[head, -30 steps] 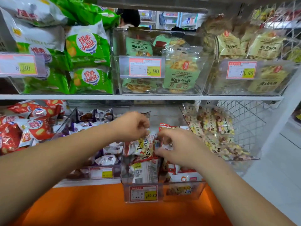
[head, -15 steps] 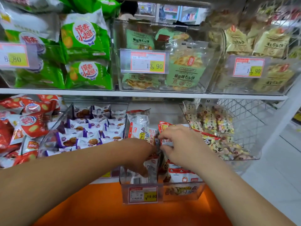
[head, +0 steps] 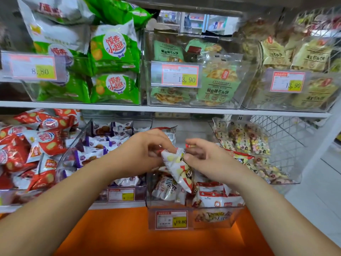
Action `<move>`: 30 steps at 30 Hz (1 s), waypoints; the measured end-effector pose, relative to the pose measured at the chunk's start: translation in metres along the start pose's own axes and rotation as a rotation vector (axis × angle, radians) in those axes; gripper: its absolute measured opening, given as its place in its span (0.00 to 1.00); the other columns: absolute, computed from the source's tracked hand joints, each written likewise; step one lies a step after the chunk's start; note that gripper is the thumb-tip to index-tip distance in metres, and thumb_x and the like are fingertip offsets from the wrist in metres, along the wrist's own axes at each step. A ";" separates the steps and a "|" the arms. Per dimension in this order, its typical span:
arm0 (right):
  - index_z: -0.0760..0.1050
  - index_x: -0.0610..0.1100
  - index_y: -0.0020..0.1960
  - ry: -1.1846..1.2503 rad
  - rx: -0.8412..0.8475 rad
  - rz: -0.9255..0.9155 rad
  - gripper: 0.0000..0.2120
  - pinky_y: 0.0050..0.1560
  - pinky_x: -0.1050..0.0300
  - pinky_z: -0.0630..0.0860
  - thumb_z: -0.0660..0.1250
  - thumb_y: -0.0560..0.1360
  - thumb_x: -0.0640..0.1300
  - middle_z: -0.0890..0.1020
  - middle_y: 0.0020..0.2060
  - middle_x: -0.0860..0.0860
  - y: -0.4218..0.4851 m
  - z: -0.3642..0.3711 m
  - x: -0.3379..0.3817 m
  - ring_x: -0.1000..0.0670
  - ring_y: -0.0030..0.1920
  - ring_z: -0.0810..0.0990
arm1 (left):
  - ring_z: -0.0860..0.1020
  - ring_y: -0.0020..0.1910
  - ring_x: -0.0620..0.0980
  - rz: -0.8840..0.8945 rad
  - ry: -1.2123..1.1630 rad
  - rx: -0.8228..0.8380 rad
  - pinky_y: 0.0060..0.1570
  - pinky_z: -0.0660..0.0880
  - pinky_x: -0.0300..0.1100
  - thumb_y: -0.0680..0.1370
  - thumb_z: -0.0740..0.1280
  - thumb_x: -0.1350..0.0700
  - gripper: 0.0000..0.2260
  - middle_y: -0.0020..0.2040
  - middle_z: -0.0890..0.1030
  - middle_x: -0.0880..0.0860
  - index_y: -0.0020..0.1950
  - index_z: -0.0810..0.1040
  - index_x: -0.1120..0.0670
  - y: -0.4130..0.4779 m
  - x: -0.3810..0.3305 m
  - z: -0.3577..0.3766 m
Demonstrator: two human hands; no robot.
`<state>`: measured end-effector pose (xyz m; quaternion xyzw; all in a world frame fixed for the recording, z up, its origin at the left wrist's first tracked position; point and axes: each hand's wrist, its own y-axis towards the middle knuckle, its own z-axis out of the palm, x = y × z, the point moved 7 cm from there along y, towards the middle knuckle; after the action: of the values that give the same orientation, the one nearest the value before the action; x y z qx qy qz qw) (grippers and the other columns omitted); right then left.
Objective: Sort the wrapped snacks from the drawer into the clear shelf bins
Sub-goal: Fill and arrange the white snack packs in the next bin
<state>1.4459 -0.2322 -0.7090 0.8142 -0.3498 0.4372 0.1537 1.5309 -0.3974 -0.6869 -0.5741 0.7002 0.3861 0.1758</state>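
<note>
A white and red wrapped snack (head: 180, 167) with a cartoon face hangs tilted above the pulled-out clear bin (head: 217, 217) in the lower shelf's middle. My left hand (head: 145, 150) pinches its upper left end. My right hand (head: 208, 159) pinches its right edge with thumb and fingers. More white and red snack packs (head: 212, 196) lie in the bin under both hands. Another pack (head: 170, 134) stands behind my left hand, partly hidden.
Left of the bin is a clear bin of purple-white snacks (head: 96, 152), then red packs (head: 36, 145). On the right sits a bin of colourful puffs (head: 245, 141) and a wire basket (head: 287, 137). Green bags (head: 114, 58) and biscuit bins (head: 212, 80) fill the upper shelf. Orange ledge (head: 129, 233) below.
My left hand rose out of the bin and now holds one snack pack up together with my right hand. The view has shifted slightly.
</note>
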 end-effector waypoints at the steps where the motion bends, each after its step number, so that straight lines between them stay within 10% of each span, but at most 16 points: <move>1: 0.68 0.55 0.75 0.066 0.038 0.023 0.26 0.59 0.67 0.76 0.70 0.80 0.53 0.80 0.62 0.59 -0.002 0.002 0.000 0.65 0.59 0.79 | 0.82 0.49 0.47 0.005 -0.094 -0.040 0.47 0.76 0.34 0.73 0.77 0.67 0.13 0.54 0.82 0.49 0.51 0.88 0.51 -0.004 0.001 -0.002; 5: 0.73 0.55 0.72 0.189 0.066 -0.020 0.23 0.66 0.54 0.77 0.73 0.78 0.52 0.85 0.57 0.56 -0.002 0.004 0.000 0.59 0.61 0.81 | 0.83 0.58 0.48 -0.046 -0.310 -0.104 0.56 0.80 0.38 0.75 0.70 0.74 0.16 0.59 0.83 0.50 0.54 0.87 0.55 -0.014 0.008 -0.004; 9: 0.76 0.55 0.65 0.046 -0.103 -0.145 0.21 0.54 0.63 0.76 0.77 0.75 0.45 0.84 0.51 0.59 0.003 -0.005 0.008 0.65 0.50 0.80 | 0.84 0.55 0.52 -0.347 -0.642 -0.215 0.51 0.83 0.45 0.83 0.65 0.62 0.11 0.60 0.84 0.52 0.61 0.82 0.54 -0.021 0.035 0.002; 13: 0.76 0.58 0.63 -0.085 -0.142 -0.163 0.25 0.39 0.67 0.71 0.81 0.69 0.48 0.76 0.44 0.54 0.009 0.003 0.008 0.61 0.38 0.74 | 0.85 0.51 0.48 -0.337 -0.390 -0.146 0.52 0.83 0.45 0.73 0.75 0.49 0.18 0.52 0.86 0.48 0.62 0.82 0.49 -0.024 0.034 0.013; 19: 0.73 0.59 0.69 0.071 -0.060 -0.150 0.32 0.59 0.53 0.80 0.81 0.69 0.49 0.80 0.57 0.57 0.008 0.003 0.011 0.57 0.56 0.81 | 0.83 0.46 0.39 -0.188 -0.062 -0.083 0.46 0.79 0.32 0.72 0.79 0.56 0.14 0.48 0.85 0.39 0.56 0.84 0.45 -0.025 0.016 0.004; 25: 0.85 0.50 0.50 -0.427 0.190 -0.101 0.07 0.48 0.51 0.82 0.78 0.73 0.49 0.86 0.41 0.54 0.003 0.033 -0.004 0.54 0.42 0.84 | 0.83 0.47 0.37 -0.159 0.101 0.183 0.49 0.80 0.35 0.73 0.79 0.52 0.13 0.46 0.86 0.40 0.57 0.85 0.46 -0.025 0.009 0.024; 30: 0.85 0.53 0.54 -0.601 0.268 -0.159 0.07 0.52 0.52 0.82 0.73 0.77 0.52 0.86 0.46 0.59 -0.003 0.043 -0.014 0.59 0.46 0.83 | 0.82 0.50 0.34 -0.108 0.286 0.377 0.55 0.79 0.36 0.79 0.72 0.57 0.11 0.51 0.85 0.40 0.59 0.84 0.46 0.022 0.015 0.035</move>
<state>1.4691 -0.2479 -0.7450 0.9443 -0.2544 0.2064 -0.0311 1.4990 -0.3805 -0.7115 -0.6167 0.7459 0.1535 0.1992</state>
